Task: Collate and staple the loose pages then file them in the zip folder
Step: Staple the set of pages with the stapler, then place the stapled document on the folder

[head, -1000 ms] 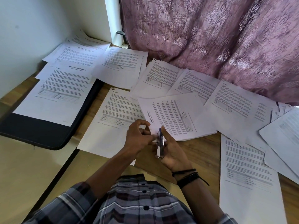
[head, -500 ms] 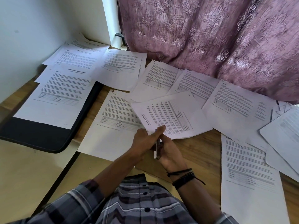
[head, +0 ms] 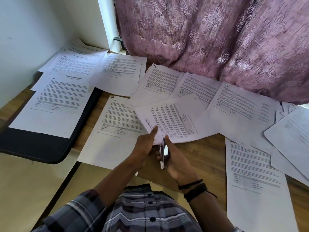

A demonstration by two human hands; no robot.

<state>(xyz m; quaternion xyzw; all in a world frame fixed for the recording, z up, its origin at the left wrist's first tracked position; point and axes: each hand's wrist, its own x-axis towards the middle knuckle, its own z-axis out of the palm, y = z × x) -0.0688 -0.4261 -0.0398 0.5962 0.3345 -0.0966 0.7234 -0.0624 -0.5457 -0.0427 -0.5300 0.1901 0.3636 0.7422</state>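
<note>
So here's my desk mid-paperwork. My right hand is wrapped around the stapler, holding it on its edge with the nose poked over the near corner of the stack of pages I've gathered. My left hand is pinching that same corner — thumb pressed flat on top of the sheets, the other fingers tucked underneath where I can't see them. The stack sits turned sideways to me, its text running away toward the curtain, and its far end rests on top of other loose sheets.

The rest is paper everywhere. One printed page lies flat just left of my left hand, partly under the stack. Another long page lies on my right, well apart from my hands, and a fan of overlapping pages runs along the foot of the curtain.

The zip folder — the black one — is off to my left, lying flat and hanging over the desk edge, with a page lying on top of it. More sheets are piled behind it in the corner by the wall.
</note>
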